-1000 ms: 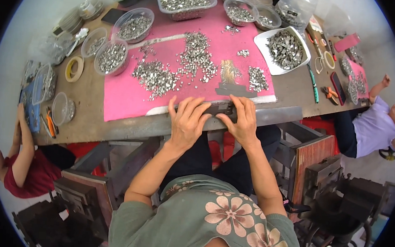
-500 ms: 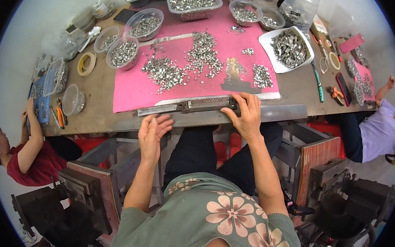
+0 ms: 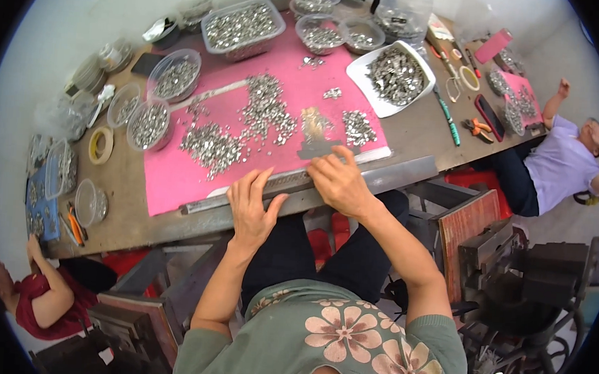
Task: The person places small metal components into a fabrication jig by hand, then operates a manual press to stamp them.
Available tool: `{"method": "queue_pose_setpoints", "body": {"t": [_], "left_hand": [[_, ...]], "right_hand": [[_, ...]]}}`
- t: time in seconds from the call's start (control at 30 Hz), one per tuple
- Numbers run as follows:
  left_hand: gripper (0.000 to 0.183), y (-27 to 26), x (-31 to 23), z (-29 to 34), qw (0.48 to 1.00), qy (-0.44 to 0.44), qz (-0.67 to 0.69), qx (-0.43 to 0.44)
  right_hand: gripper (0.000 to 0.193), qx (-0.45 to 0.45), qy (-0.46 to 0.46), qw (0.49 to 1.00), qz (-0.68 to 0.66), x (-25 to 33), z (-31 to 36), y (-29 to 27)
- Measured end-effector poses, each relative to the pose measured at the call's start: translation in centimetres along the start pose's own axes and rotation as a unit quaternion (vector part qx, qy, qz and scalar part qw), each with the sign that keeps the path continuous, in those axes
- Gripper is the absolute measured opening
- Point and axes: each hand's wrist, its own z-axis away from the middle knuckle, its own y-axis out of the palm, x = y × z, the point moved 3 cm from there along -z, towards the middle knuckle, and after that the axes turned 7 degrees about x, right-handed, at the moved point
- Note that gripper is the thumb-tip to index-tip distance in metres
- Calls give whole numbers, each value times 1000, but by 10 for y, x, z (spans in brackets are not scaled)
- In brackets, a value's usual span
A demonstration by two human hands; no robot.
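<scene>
A long, narrow metal bar (image 3: 291, 180) with a row of small slots lies along the table's near edge, on the front of a pink sheet (image 3: 176, 192). My left hand (image 3: 251, 210) straddles its middle, fingers over the far side and thumb on the near side. At the bar's right end, my right hand (image 3: 341, 183) is closed with bent fingers that hide that end. Just beyond my hands, small shiny metal pieces (image 3: 213, 147) lie in loose heaps. Near my right fingertips are a flat grey plate (image 3: 317, 149) and a patch of thin gold-coloured pieces (image 3: 313, 125).
Clear tubs of metal pieces, including a rectangular tub (image 3: 243, 49), line the back. A white dish (image 3: 357, 70) holds darker pieces. Tape (image 3: 101, 145), pliers (image 3: 478, 130) and a phone (image 3: 489, 118) lie around. Co-workers in maroon (image 3: 52, 302) and lilac (image 3: 558, 162) sit at either side.
My left hand has come up from in front of the bar onto it. My right hand's fingers have drawn together at the bar's right end. The whole view has shifted and tilted.
</scene>
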Motion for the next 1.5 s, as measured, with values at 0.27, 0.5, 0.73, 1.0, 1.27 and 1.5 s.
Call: {"method": "queue_pose_setpoints", "body": {"t": [0.27, 0.5, 0.73, 1.0, 1.27, 1.5], "left_hand": [[64, 3, 0, 2, 1000, 14, -17, -19], [59, 3, -1, 0, 1000, 16, -21, -17], [58, 3, -1, -1, 999, 15, -19, -22], [56, 2, -2, 3, 1000, 12, -18, -19], [55, 2, 0, 3, 1000, 12, -14, -22], [49, -6, -13, -13, 1000, 4, 6, 6]], "right_hand": [[21, -86, -74, 994, 2, -42, -30, -46], [19, -77, 250, 941, 214, -170, -30, -58], [7, -30, 228, 972, -43, -156, -43, 17], [11, 8, 247, 969, -17, -156, -52, 36], [20, 75, 293, 940, -159, -168, -63, 30], [15, 56, 272, 946, -167, -173, -58, 25]]}}
